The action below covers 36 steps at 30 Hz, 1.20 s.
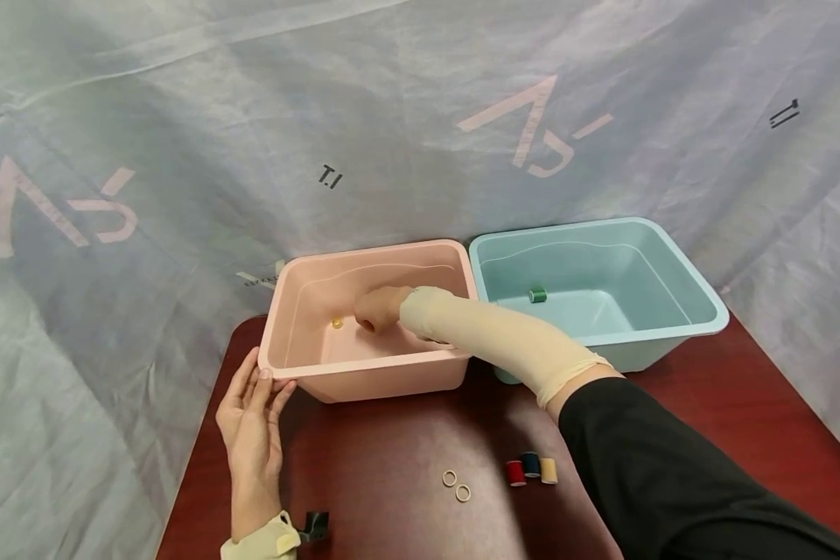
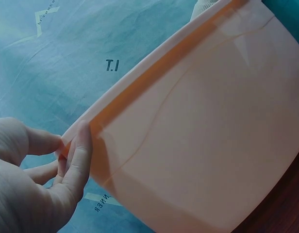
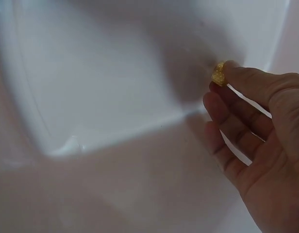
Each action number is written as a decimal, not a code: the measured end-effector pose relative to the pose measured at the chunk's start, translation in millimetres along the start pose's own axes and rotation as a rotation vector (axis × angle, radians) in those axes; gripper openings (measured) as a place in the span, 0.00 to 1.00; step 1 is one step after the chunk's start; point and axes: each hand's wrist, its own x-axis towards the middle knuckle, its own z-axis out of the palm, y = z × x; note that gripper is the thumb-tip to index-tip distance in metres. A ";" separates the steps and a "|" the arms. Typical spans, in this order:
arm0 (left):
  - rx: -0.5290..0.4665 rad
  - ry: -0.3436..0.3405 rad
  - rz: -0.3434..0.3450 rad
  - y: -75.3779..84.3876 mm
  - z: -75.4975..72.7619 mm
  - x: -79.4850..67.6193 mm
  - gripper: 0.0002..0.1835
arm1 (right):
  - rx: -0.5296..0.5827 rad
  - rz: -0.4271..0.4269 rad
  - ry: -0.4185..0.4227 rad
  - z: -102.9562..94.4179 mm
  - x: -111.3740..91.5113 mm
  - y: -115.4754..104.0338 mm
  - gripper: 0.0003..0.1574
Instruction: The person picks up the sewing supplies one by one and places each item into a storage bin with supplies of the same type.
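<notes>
In the head view my left hand [image 1: 250, 420] is at the front left corner of a pink tub [image 1: 385, 364], thumb and fingers pinching its rim. The left wrist view shows that grip along the pale rim [image 2: 140, 73]. My right hand [image 1: 381, 307] reaches down inside the same tub. Up close, the right hand [image 3: 266, 126] pinches a small textured gold piece [image 3: 219, 74] between thumb and fingertip, its other fingers loosely bent. To the head camera, a small gold ring-like thing [image 1: 337, 323] shows in the tub just left of this hand, whose fingertips are hidden there.
A light blue tub [image 1: 703, 319] stands right beside the pink one, with a green thread spool [image 1: 537, 295] inside. On the dark red table lie two gold rings [image 1: 449, 478], plus a red spool [image 1: 515, 473], a navy spool [image 1: 530, 464] and a cream spool [image 1: 548, 470].
</notes>
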 end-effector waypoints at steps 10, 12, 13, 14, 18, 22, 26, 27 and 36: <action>0.000 0.006 -0.006 0.6 1.7 -0.5 0.27 | -0.044 0.040 0.010 5.3 4.0 1.9 0.25; 0.004 0.006 -0.003 0.8 1.4 -0.1 0.27 | -0.045 0.040 0.011 5.1 4.3 1.5 0.25; 0.006 0.005 -0.002 0.9 1.3 0.2 0.27 | -0.050 0.040 0.013 4.8 4.2 1.3 0.25; 0.009 0.004 -0.001 1.0 1.3 0.6 0.27 | -0.051 0.038 0.017 4.6 4.3 1.3 0.25; 0.013 -0.006 0.002 1.5 1.7 2.6 0.27 | -0.046 0.053 0.036 1.8 0.9 -0.9 0.25; 0.010 -0.003 0.000 1.8 1.8 3.1 0.27 | 0.033 0.091 0.050 -0.2 -3.4 -3.9 0.25; 0.015 0.005 -0.006 2.9 2.4 2.6 0.27 | 0.216 0.207 0.025 -2.5 -7.0 -4.3 0.22; 0.016 0.004 -0.009 3.2 2.3 2.3 0.27 | 0.199 0.202 0.010 -3.1 -7.4 -4.2 0.22; 0.025 0.003 -0.015 3.2 2.0 3.4 0.27 | -0.075 0.038 -0.019 -20.9 -24.5 0.8 0.18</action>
